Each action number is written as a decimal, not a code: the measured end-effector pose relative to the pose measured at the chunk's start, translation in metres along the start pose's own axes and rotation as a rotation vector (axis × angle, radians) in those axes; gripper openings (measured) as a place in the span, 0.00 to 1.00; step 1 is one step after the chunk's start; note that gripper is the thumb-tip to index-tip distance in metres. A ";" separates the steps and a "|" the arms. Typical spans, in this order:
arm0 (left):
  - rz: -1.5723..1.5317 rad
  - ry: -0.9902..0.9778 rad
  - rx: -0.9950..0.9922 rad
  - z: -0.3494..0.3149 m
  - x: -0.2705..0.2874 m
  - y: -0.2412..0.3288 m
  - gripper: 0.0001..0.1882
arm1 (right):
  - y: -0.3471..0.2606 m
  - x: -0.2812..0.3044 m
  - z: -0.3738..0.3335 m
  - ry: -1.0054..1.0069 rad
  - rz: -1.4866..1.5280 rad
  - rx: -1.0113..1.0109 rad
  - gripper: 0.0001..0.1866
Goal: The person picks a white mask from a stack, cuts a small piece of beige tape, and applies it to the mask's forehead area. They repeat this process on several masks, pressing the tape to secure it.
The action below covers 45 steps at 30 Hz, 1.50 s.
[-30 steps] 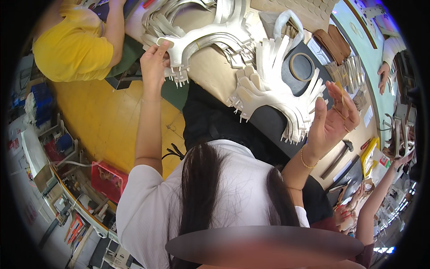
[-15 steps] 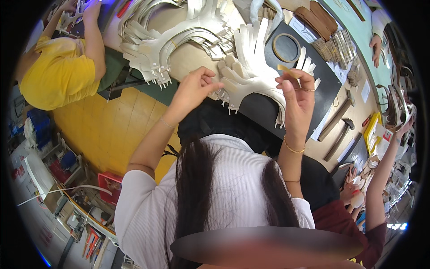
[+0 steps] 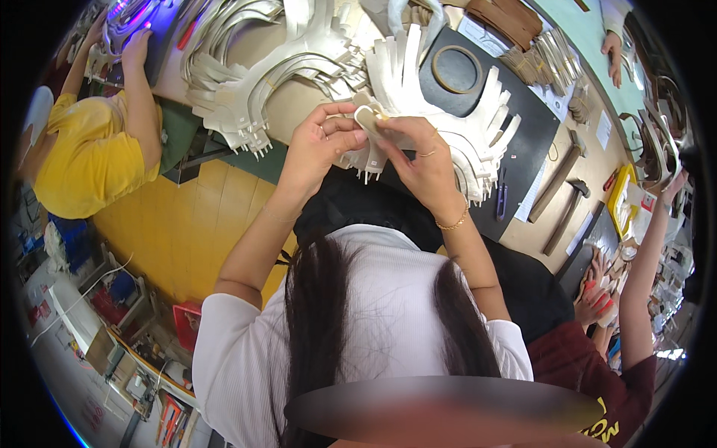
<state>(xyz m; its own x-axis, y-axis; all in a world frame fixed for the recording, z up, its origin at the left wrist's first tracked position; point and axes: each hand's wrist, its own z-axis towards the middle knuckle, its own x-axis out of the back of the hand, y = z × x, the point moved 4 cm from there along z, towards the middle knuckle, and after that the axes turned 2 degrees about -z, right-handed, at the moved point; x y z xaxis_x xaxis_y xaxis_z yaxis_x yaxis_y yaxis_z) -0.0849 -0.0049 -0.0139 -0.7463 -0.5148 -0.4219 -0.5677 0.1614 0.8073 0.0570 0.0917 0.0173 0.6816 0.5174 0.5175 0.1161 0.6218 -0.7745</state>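
Note:
My left hand (image 3: 320,145) and my right hand (image 3: 424,153) meet over the near part of a stack of flat white strap pieces (image 3: 403,75). Between their fingertips is the rounded, pale end of a strap piece (image 3: 366,113), pinched from both sides. A small yellowish bit (image 3: 383,116) shows at my right fingertips; its kind is hard to make out. The stacked straps fan out on a black mat (image 3: 534,149), with short prongs along their near edges. Purple thread snips (image 3: 502,196) lie on the mat, right of my right hand.
A larger pile of curved white pieces (image 3: 250,82) lies left. A tape-like ring (image 3: 436,71) rests on the mat. Two hammers (image 3: 556,179) and a yellow tray (image 3: 621,213) are at the right. A person in yellow (image 3: 97,157) works left; another in maroon (image 3: 575,366) sits right.
My right hand has come left and inward with the yellowish bit to meet my left hand. Both hands now hold a strap end. The snips have come into sight.

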 end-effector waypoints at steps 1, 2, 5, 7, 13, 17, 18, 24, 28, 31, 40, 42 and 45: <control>0.021 0.007 -0.017 0.000 -0.004 0.002 0.24 | -0.002 0.001 0.002 0.017 -0.030 0.052 0.19; 0.033 0.006 -0.049 0.000 -0.009 0.003 0.27 | -0.002 0.002 0.005 0.021 -0.060 0.084 0.19; 0.062 -0.020 -0.140 0.005 -0.019 0.010 0.31 | -0.003 0.005 0.011 0.056 -0.124 0.130 0.18; 0.070 -0.032 -0.180 0.009 -0.022 0.013 0.33 | -0.003 0.008 0.015 0.066 -0.150 0.151 0.18; 0.107 -0.022 -0.225 0.015 -0.025 0.016 0.36 | -0.004 0.011 0.017 0.110 -0.216 0.189 0.17; 0.099 -0.006 -0.214 0.018 -0.026 0.015 0.35 | -0.003 0.008 0.018 0.148 -0.188 0.154 0.19; 0.095 0.003 -0.203 0.019 -0.025 0.015 0.35 | -0.002 0.008 0.018 0.164 -0.158 0.126 0.20; 0.098 -0.006 -0.167 0.021 -0.024 0.014 0.32 | 0.019 0.010 0.016 0.133 0.265 -0.306 0.24; 0.096 -0.006 -0.158 0.023 -0.022 0.011 0.29 | 0.033 0.008 0.014 0.117 0.489 -0.487 0.25; 0.105 -0.001 -0.149 0.026 -0.017 0.009 0.28 | 0.040 0.007 0.015 0.169 0.615 -0.508 0.24; 0.204 0.073 -0.132 0.029 -0.004 0.005 0.27 | 0.042 0.031 0.023 0.264 0.872 -0.627 0.28; 0.422 0.146 -0.200 0.026 -0.005 0.011 0.25 | 0.037 0.034 0.023 0.230 0.888 -0.662 0.29; 1.018 0.187 -0.607 0.015 -0.016 0.040 0.19 | 0.029 0.033 0.024 0.175 0.885 -0.689 0.30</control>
<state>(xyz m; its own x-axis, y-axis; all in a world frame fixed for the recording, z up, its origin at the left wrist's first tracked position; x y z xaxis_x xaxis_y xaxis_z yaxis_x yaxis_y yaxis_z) -0.1007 0.0225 0.0185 -0.6673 -0.5036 0.5488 0.5474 0.1681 0.8198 0.0656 0.1415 0.0207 0.8071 0.4917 -0.3269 -0.1203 -0.4051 -0.9063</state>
